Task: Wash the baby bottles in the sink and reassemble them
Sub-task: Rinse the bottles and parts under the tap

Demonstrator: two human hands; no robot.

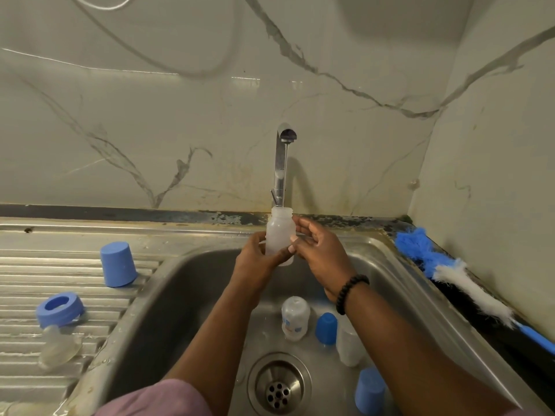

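Note:
A frosted, open-topped baby bottle (280, 232) stands upright under the tap (282, 163), with a thin stream of water running into its mouth. My left hand (258, 259) grips its lower body. My right hand (318, 250) touches its right side with fingertips and thumb. In the steel sink (168, 310) lie another bottle with a printed label (295, 318), a clear bottle (348, 346) and two blue caps (326, 328) (370, 391). On the drainboard (45, 265) sit a blue cap (118, 264), a blue screw ring (60, 308) and a clear teat (58, 346).
A blue and white bottle brush (459, 280) lies along the right edge of the sink by the wall. The drain (279, 385) sits at the sink's bottom centre. A marble-patterned wall rises right behind the tap.

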